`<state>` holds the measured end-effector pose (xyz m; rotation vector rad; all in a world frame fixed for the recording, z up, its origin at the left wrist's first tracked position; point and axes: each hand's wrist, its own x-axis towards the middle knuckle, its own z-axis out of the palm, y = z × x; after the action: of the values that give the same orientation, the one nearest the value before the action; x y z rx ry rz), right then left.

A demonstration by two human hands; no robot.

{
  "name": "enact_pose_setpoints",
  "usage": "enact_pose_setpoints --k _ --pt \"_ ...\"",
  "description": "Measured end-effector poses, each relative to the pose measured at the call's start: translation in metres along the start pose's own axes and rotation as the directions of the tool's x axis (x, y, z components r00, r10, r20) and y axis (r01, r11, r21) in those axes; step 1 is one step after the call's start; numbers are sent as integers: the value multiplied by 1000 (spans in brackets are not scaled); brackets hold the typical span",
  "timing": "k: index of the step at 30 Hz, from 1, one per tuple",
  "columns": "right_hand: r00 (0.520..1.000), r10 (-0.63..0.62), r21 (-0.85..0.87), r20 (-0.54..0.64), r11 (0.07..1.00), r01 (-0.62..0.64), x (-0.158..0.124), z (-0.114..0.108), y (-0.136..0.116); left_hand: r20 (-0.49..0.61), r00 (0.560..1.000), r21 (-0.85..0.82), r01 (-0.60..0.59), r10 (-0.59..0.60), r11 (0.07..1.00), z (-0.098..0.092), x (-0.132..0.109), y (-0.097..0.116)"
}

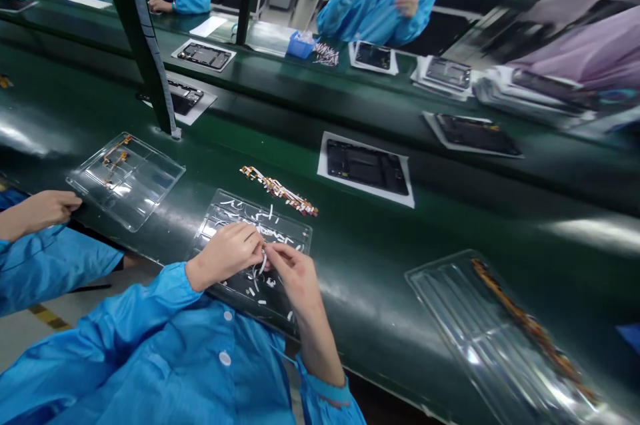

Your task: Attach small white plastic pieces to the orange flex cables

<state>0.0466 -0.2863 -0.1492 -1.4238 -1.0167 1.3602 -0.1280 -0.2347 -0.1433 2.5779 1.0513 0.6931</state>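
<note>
Head view: the person in a blue smock is looking down at both hands, which are meeting over a clear plastic tray at the near edge of the green tabletop.
Left hand: fingers are curling in, pinching one end of a small white strip.
Right hand: thumb and forefinger are closing narrowly on the same white strip, just above the tray.
Tray contents: many small white strips are lying scattered on its dark bottom; their exact kind is too small to tell.
Beyond the tray: a row of orange flex cables is lying on the tabletop just past the tray's far rim.
Left tray: a second clear tray is holding a few orange parts at its far corner; a neighbouring person's hand is resting near it.
Right tray: a third clear tray, blurred, is carrying a line of orange cables along its far side.
Further back: a dark device panel on a white sheet is lying well apart from the hands, with similar panels further along.
Obstruction: a dark slanted post is standing between the left tray and the panels behind.
Background: other people in blue smocks are sitting across the tabletop.
</note>
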Motion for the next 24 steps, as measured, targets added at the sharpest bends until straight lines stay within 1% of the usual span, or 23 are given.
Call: enact_pose_setpoints --k 4,5,6,7,9,10,11,12,14,19,22,24 --pt "999 -15 -54 -31 998 14 -9 3 -4 -89 987 -81 127 -134 989 -11 -1 -10" --pt "999 -16 -66 -33 998 14 -12 3 -4 -87 980 -145 167 -181 975 -14 -2 -11" --pt "999 -16 -77 -32 997 14 -14 4 -4 -58 971 -243 213 -234 946 -16 -3 -11" --pt "999 -16 -87 -28 996 13 -16 5 -4 2 959 -365 263 -282 893 -18 -5 -11" --pt "1000 -17 -100 -16 995 15 -18 7 -4 170 927 -592 367 -334 718 -19 -9 -7" --pt "1000 -18 -104 -10 994 17 -19 9 -4 237 910 -661 408 -341 630 -19 -11 -5" --pt "1000 -19 -108 -3 994 18 -19 11 -4 273 898 -696 431 -344 574 -19 -13 -4" --pt "1000 -20 -113 5 993 21 -19 12 -5 285 892 -714 442 -351 543 -18 -15 -4" --pt "999 -25 -127 22 992 27 -19 15 -5 256 886 -727 440 -386 528 -19 -17 -5" --pt "998 -43 -197 44 979 51 -19 13 -3 118 876 -730 396 -467 558 -24 -17 -19" --pt "997 -54 -240 53 969 65 -19 10 -3 61 878 -716 370 -475 592 -26 -13 -22" --pt "997 -60 -257 56 964 72 -19 8 -4 -3 869 -690 356 -495 630 -27 -12 -19"
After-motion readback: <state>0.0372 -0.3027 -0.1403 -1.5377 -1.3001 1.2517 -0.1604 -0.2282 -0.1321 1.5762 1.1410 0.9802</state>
